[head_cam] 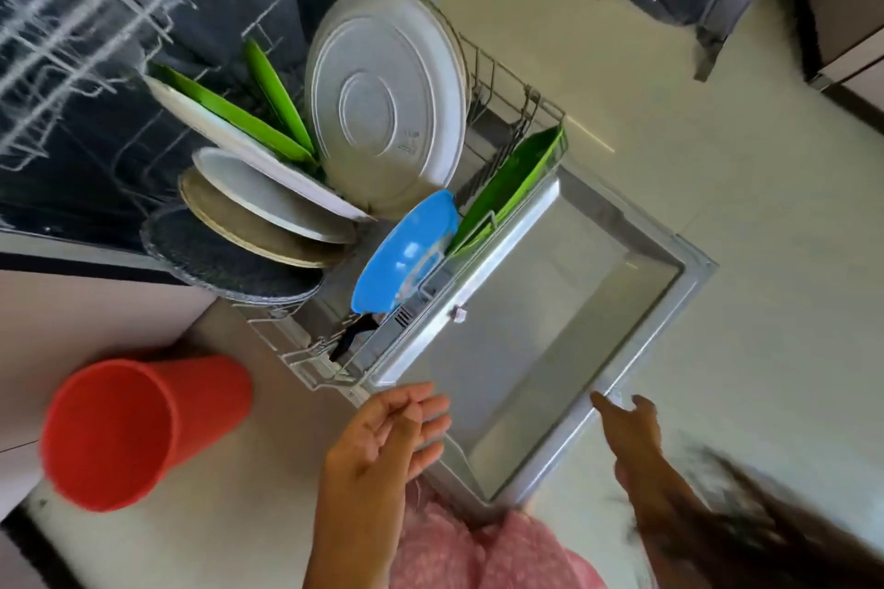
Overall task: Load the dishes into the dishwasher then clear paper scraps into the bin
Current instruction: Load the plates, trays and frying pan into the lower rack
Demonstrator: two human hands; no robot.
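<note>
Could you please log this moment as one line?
rack: plates loaded | door: open | left hand: empty | right hand: at door edge

Garment: a pink fabric with a small pale pattern is worn.
Arms: left bare, no sleeves seen.
Hair: long dark strands, blurred.

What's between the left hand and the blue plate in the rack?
In the head view, only the open dishwasher door's steel panel and the rack's front wire edge lie between the left hand and the blue plate.
</note>
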